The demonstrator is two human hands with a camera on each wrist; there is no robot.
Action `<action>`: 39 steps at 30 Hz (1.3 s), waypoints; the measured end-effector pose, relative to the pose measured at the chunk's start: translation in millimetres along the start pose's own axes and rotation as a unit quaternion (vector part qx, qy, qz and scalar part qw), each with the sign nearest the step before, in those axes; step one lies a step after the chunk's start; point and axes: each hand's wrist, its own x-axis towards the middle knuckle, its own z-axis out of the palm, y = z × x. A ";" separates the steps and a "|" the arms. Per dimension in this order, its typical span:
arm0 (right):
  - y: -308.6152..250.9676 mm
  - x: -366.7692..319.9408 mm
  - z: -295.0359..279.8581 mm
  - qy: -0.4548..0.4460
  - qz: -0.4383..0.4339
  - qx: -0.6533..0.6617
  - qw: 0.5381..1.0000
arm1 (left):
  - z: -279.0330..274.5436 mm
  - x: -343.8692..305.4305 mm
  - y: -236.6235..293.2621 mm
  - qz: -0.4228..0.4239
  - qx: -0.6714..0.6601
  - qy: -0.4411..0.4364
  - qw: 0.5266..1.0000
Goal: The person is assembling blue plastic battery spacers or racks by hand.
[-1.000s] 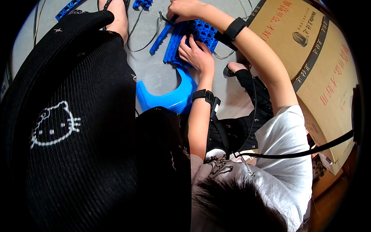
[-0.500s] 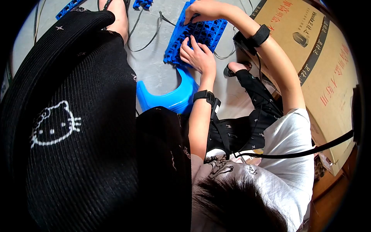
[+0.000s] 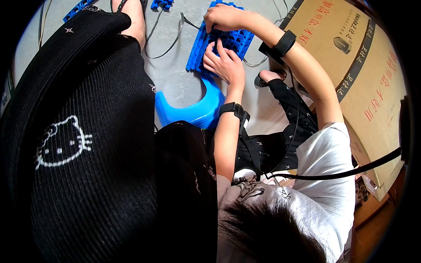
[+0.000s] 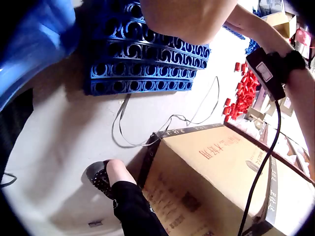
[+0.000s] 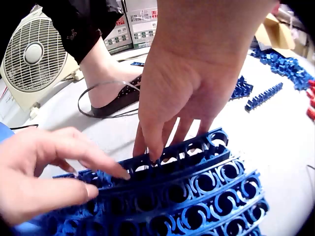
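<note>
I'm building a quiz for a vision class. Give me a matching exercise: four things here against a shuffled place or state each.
1 blue plastic grid of ringed holes
2 blue plastic stool
3 brown cardboard box
4 white round fan

a red printed characters
b under the left hand and right hand
c beyond a sandalled foot
d at the grid's near edge

Pairs: 1b, 2d, 3a, 4c

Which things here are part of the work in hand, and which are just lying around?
In use: blue holed panel; the blue strip along its edge; left hand and right hand, fingers on that strip.
Lying about: blue stool; cardboard box; fan; red pieces; loose blue pieces.
</note>
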 end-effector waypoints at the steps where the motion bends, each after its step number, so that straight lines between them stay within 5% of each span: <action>1: 0.5 -1.1 3.8 0.026 -0.018 -0.006 0.999 | -0.9 2.3 1.3 0.000 -0.009 0.011 1.000; 5: 0.8 -8.6 8.0 0.083 -0.037 -0.039 0.995 | 1.7 8.2 1.0 0.001 0.003 0.051 0.999; 7: -0.3 -10.4 5.8 0.076 -0.034 -0.039 0.996 | 5.5 6.3 -3.9 -0.025 -0.002 -0.012 1.000; 17: 7.1 -0.3 4.1 0.044 0.033 0.056 0.997 | 7.3 6.3 -5.5 -0.034 -0.006 -0.012 0.999; 39: 0.8 -5.7 -1.8 0.043 0.035 0.030 0.998 | 3.9 7.3 -1.7 -0.059 -0.005 0.005 0.998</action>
